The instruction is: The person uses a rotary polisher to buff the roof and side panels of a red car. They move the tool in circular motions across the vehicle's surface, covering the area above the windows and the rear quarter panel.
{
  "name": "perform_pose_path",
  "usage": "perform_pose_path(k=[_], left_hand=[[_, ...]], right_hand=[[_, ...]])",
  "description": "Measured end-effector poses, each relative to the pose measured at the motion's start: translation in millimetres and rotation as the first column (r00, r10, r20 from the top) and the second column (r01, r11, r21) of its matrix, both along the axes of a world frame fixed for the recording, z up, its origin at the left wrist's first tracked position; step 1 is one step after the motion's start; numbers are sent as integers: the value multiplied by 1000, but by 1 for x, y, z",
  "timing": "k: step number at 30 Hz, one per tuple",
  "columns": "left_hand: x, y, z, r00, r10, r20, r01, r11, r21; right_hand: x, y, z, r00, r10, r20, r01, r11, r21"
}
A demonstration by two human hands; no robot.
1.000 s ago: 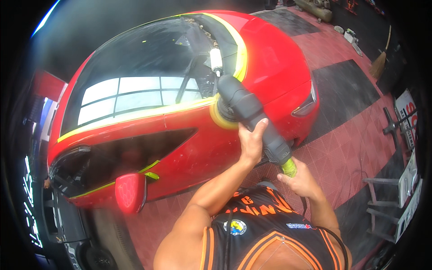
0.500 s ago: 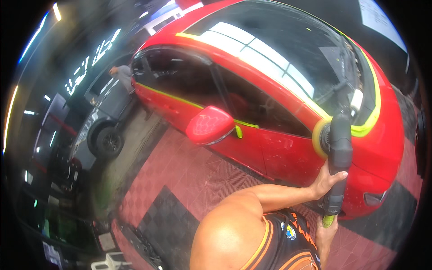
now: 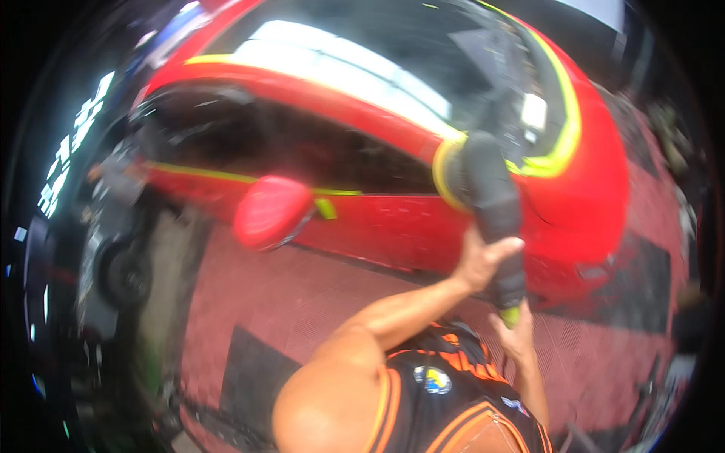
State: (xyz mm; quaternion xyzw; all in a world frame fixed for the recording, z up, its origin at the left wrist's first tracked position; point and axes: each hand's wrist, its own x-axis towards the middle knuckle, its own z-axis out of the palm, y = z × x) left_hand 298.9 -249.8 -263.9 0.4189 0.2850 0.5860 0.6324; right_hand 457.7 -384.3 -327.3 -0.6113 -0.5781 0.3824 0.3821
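Note:
A black polisher with a round yellow pad is in both my hands. My left hand wraps around its body, thumb across the top. At the tool's rear end my right hand closes around it, beside a yellow-green part whose kind I cannot make out. The pad stands on edge at the red car, near the lower corner of the windshield; whether it touches the paint I cannot tell. Yellow-green masking tape borders the glass. The picture is smeared by motion.
The red side mirror juts out on the left, with a tape end hanging beside it. Red and dark floor tiles lie underfoot. Far left, a person in grey is near a dark vehicle's wheel.
My view has swung, so the car and polisher appear farther left and higher. Both hands keep their hold on the polisher, and the pad stays near the windshield corner.

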Motion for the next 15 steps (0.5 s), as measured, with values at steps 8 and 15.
perform_pose_path(k=[8,15], left_hand=[[44,-7,-38,983,-183,-9,183,983,-31],[62,-9,-63,948,-312,-66,309,950,-53]], right_hand=[[33,-23,6,990,27,-140,-81,914,-397],[34,-44,-44,992,-123,39,127,985,-119]])
